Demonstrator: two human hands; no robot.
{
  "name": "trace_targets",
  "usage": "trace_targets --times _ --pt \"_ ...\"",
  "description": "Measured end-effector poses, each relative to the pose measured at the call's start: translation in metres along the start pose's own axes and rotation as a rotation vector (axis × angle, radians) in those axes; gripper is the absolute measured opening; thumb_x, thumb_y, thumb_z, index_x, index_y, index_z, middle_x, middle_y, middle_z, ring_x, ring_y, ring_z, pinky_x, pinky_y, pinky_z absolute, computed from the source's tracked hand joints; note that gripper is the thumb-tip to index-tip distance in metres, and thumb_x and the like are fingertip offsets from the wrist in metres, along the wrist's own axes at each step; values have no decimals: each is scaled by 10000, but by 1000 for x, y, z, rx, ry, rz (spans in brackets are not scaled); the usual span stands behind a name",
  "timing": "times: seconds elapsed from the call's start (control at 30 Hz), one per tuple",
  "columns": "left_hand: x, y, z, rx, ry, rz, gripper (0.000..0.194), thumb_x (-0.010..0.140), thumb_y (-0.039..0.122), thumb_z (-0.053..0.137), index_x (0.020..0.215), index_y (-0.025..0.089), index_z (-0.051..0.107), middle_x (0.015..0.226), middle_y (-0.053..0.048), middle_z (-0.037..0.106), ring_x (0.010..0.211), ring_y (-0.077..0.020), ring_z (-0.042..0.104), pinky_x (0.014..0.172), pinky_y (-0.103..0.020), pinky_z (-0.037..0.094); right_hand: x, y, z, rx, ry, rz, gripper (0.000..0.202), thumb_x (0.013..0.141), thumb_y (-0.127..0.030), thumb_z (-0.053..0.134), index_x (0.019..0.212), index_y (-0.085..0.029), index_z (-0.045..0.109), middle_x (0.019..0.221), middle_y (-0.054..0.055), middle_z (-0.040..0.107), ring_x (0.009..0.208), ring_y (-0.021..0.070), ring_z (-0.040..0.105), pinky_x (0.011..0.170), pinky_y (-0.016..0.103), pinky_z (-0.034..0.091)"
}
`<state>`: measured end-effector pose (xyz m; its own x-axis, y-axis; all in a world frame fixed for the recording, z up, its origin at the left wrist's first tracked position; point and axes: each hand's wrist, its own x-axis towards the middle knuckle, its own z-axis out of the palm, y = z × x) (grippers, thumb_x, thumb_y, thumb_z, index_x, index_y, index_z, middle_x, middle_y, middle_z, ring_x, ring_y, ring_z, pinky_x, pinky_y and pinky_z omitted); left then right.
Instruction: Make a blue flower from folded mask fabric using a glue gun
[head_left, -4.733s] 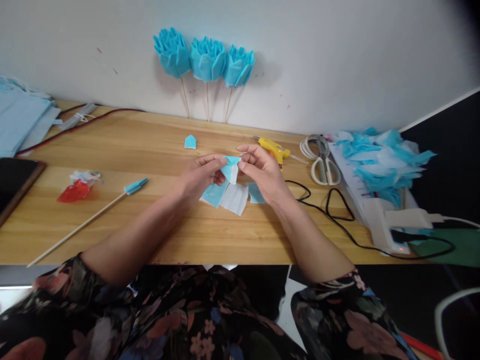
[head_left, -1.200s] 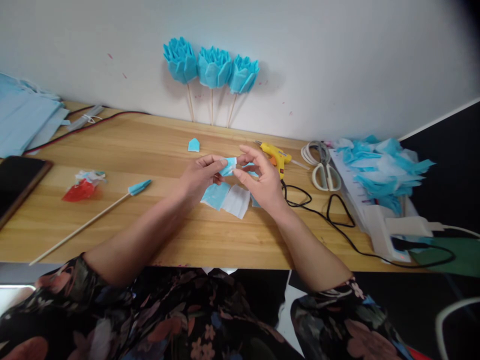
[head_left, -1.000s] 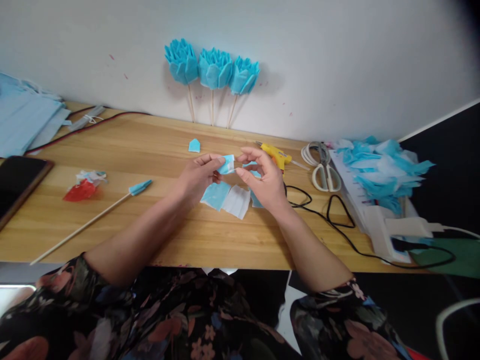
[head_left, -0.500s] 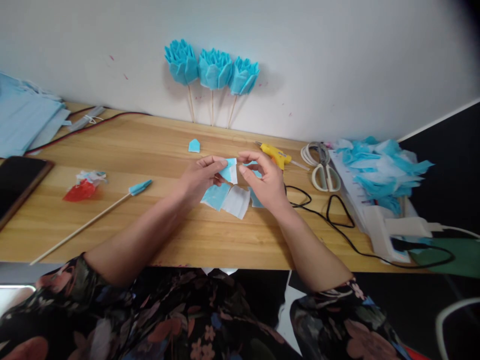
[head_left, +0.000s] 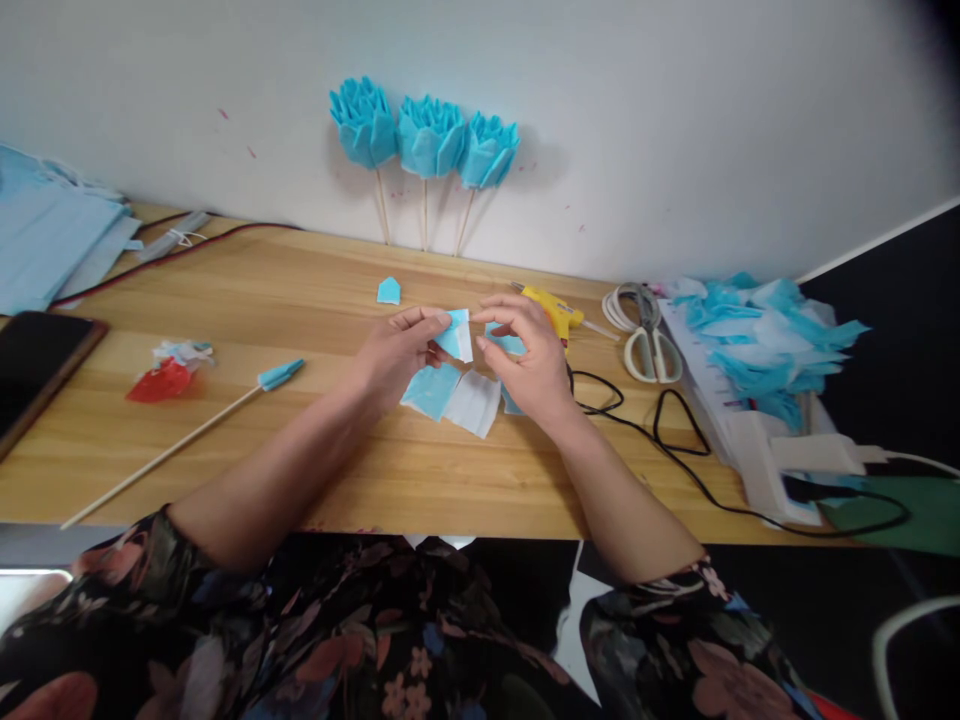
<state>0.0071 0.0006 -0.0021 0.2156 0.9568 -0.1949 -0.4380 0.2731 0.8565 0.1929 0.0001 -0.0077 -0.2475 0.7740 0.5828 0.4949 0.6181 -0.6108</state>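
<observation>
Between thumb and fingers, my left hand (head_left: 401,355) pinches a small blue-and-white fabric piece (head_left: 456,338) with a white edge facing right. My right hand (head_left: 529,355) is just beside that edge, thumb and fingers curved and apart, with nothing visible between them. Below the hands lie a blue fabric square (head_left: 431,392) and a white fabric square (head_left: 474,403); more blue pieces are partly hidden by my right hand. A small folded blue petal (head_left: 388,291) rests farther back. To the left lies a wooden stick (head_left: 176,442) with a blue wrapped tip (head_left: 280,375).
Three blue fabric flowers (head_left: 431,137) on sticks lean against the wall. At right are a yellow glue gun (head_left: 553,310), scissors (head_left: 651,345), blue scraps (head_left: 772,335) and a power strip (head_left: 765,465) with a black cable. Face masks (head_left: 56,235) and a phone (head_left: 41,370) lie left.
The fabric piece in my left hand has shifted slightly up and left. My right hand has hardly moved, its fingers a little higher.
</observation>
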Motion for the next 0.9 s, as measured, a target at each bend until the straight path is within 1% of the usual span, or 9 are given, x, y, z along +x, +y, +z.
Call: trace_targets --times 0.1,0.23,0.33,0.57,0.73,0.9 --pt "0 1 0 -4 -11 -3 205 797 280 794 718 147 662 651 -9 652 569 -88 567 562 -223 425 0 2 0 -54 3 -81 242 846 -119 676 1006 -300 686 1230 18 678 1182 242 620 1023 503 509" --pt "0 1 -1 -7 -8 -4 218 810 289 790 715 152 650 645 -3 641 570 -87 569 572 -226 430 -1 2 0 -54 -21 -114 182 858 -134 694 937 -298 696 1250 13 662 1196 247 615 1048 522 475" --pt "0 1 -1 -7 -8 -11 196 812 269 783 718 150 659 650 -2 636 576 -86 558 574 -228 428 -1 0 0 -38 -34 -103 150 874 -157 687 907 -302 703 1245 7 659 1193 247 613 1044 525 470" --pt "0 0 1 -12 18 -23 167 812 232 772 717 151 660 626 -1 629 560 -92 545 562 -233 419 0 -1 1 31 -44 -26 44 896 -243 681 876 -281 691 1219 20 674 1181 252 621 1048 533 466" --pt "1 -1 0 5 -8 -30 186 811 243 779 711 141 661 623 -1 621 546 -88 540 558 -237 414 -1 -1 3 76 -40 23 63 897 -237 659 837 -254 666 1124 37 708 1139 231 644 1008 475 499" --pt "0 -2 1 17 -22 -61 168 824 232 757 714 137 673 627 -17 642 551 -97 554 567 -243 423 -2 -3 4 153 -43 81 59 905 -244 630 853 -239 657 1087 44 723 1026 184 672 856 366 566"
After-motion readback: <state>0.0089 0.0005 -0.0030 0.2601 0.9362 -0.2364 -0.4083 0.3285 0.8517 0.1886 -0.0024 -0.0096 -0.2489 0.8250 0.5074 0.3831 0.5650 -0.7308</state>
